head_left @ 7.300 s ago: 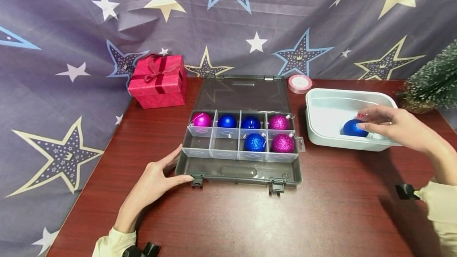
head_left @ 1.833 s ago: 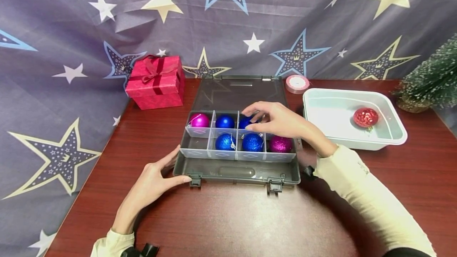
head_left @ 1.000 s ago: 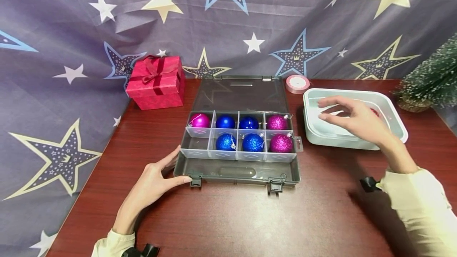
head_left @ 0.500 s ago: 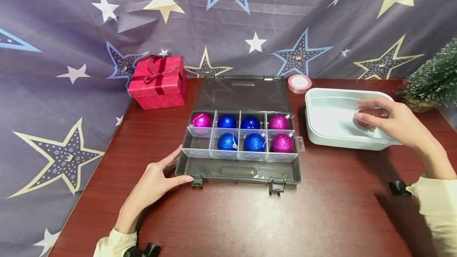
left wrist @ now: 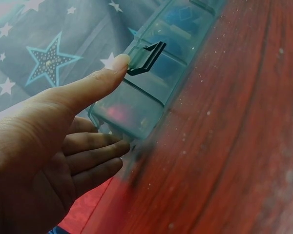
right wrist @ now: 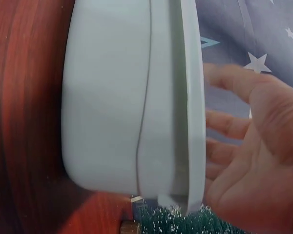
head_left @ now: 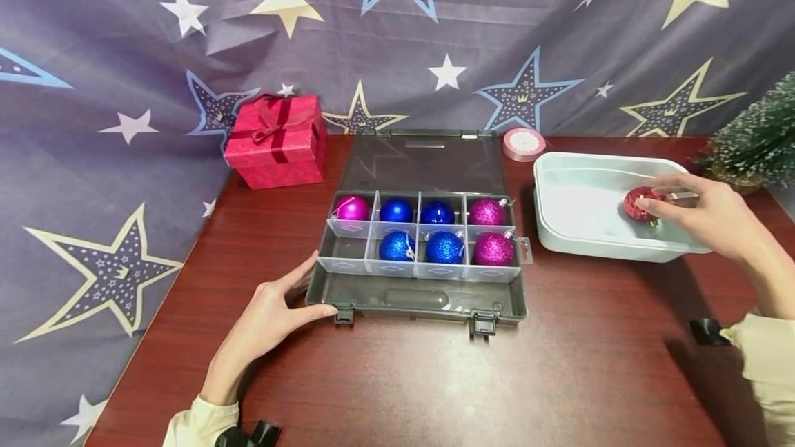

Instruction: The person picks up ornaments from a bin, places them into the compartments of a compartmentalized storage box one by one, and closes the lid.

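My right hand (head_left: 708,216) reaches into the white tub (head_left: 590,247), thumb and fingers around a shiny red bauble (head_left: 638,204) near the tub's right end. In the right wrist view the tub wall hides the fingertips and the bauble. My left hand (head_left: 267,316) rests at the left front corner of a dark see-through organizer box (head_left: 413,301), fingers straight along its side and thumb (left wrist: 100,83) by a latch. The lid lies back. Blue baubles (head_left: 444,248) and pink baubles (head_left: 493,249) sit one to a compartment; the front left compartment (head_left: 344,248) holds none.
A red gift box (head_left: 276,143) stands at the back left. A roll of pink ribbon (head_left: 524,145) lies behind, between organizer and tub. A small frosted tree (head_left: 754,136) stands at the right edge, and a star-printed cloth (head_left: 385,40) hangs behind the table.
A glittery blue bauble has gone from the tub into the organizer's front row. My right hand has returned to the tub and closed around the red bauble. The left hand has stayed put.
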### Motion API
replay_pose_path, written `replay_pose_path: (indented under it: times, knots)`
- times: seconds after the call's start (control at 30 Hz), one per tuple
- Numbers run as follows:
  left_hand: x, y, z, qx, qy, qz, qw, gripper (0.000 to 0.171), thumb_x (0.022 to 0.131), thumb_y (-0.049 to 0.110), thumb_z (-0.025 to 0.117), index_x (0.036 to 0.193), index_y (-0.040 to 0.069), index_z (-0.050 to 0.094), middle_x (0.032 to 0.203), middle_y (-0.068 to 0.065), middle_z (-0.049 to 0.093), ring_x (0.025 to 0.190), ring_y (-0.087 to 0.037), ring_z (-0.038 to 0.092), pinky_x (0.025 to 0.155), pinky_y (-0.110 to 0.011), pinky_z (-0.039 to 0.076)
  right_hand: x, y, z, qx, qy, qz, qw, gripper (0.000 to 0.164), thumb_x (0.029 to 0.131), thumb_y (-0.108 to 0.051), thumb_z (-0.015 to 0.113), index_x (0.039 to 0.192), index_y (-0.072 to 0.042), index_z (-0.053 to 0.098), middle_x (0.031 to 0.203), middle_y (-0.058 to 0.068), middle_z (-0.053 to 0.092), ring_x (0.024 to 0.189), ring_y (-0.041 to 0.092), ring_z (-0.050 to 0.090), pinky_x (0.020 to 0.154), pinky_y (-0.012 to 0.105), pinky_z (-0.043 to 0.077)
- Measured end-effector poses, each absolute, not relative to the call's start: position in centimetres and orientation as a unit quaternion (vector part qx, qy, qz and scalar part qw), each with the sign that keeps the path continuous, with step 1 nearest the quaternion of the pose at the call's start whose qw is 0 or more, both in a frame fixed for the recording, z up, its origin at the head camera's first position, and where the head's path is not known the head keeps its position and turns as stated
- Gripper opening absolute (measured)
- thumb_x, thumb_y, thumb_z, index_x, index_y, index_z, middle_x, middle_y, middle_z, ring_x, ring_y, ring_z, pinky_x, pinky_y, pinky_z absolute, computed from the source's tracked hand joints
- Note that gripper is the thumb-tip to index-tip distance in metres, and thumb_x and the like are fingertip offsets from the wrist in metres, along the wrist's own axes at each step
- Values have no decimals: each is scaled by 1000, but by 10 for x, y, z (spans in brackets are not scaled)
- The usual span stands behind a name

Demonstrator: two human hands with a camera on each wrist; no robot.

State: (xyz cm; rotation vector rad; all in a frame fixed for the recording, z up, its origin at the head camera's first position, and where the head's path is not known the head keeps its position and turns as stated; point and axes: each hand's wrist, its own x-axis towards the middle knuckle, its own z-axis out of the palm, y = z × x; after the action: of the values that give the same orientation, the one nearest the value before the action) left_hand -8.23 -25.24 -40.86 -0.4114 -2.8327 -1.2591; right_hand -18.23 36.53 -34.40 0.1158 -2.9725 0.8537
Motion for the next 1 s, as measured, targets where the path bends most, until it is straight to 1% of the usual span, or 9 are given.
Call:
replay_pose_path:
  times: [0.07, 0.1, 0.17, 0.23, 0.3, 0.53, 0.77, 0.9, 1.0]
  knots:
    - [-82, -253, -408, -133, -904, -405, 8, 92, 80, 33, 92, 156, 8, 47, 131, -10, 68, 118, -18, 66, 96, -10, 42, -183, 364, -344, 36, -963, 267, 23, 50, 97, -34, 74, 131, 2, 65, 124, 34, 64, 96, 11, 68, 69, 20, 40]
    - [-82, -253, -408, -134, -904, -406, 7, 92, 80, 32, 92, 156, 8, 47, 131, -10, 69, 118, -18, 66, 96, -10, 42, -184, 363, -344, 37, -964, 263, 22, 50, 98, -33, 73, 130, 4, 64, 123, 35, 64, 100, 25, 69, 73, 25, 44]
    - [-82, -253, -409, -134, -903, -408, 6, 92, 80, 32, 92, 156, 8, 47, 130, -10, 69, 117, -18, 66, 96, -10, 42, -184, 362, -344, 39, -966, 254, 18, 50, 99, -31, 71, 130, 8, 61, 121, 38, 62, 108, 52, 62, 80, 41, 47]
    - [-83, -253, -409, -133, -903, -408, 4, 92, 81, 33, 91, 156, 9, 46, 130, -9, 70, 117, -18, 67, 96, -10, 42, -186, 361, -346, 44, -968, 245, 17, 50, 99, -29, 70, 128, 10, 59, 120, 40, 60, 110, 59, 57, 83, 58, 44]
    - [-83, -253, -409, -132, -904, -406, 3, 92, 81, 35, 91, 157, 9, 46, 130, -9, 69, 117, -18, 67, 96, -10, 41, -188, 361, -348, 52, -969, 241, 17, 50, 99, -27, 70, 127, 12, 58, 118, 41, 59, 108, 60, 55, 86, 67, 40]
    - [-82, -252, -408, -131, -906, -403, 2, 91, 81, 35, 91, 156, 9, 47, 131, -9, 69, 118, -17, 66, 96, -9, 41, -193, 359, -355, 57, -970, 234, 33, 52, 97, -23, 73, 127, 15, 56, 103, 34, 60, 95, 51, 56, 79, 63, 39]
    - [-82, -253, -409, -130, -908, -398, 3, 92, 80, 37, 91, 156, 10, 47, 132, -9, 68, 118, -17, 66, 96, -10, 41, -194, 357, -356, 48, -972, 230, 21, 60, 97, -26, 72, 133, 17, 50, 104, 44, 60, 98, 56, 58, 83, 67, 40]
    - [-83, -253, -409, -133, -907, -400, 5, 91, 81, 36, 91, 156, 9, 47, 131, -9, 69, 118, -17, 66, 96, -9, 41, -197, 356, -356, 54, -974, 220, 17, 56, 98, -25, 72, 133, 15, 52, 99, 41, 63, 93, 52, 60, 80, 62, 41]
    - [-83, -253, -409, -134, -905, -403, 6, 91, 81, 35, 91, 156, 9, 47, 130, -8, 69, 118, -17, 66, 96, -9, 40, -201, 356, -355, 65, -975, 212, 13, 52, 98, -25, 72, 130, 13, 56, 98, 39, 65, 93, 53, 61, 79, 61, 42]
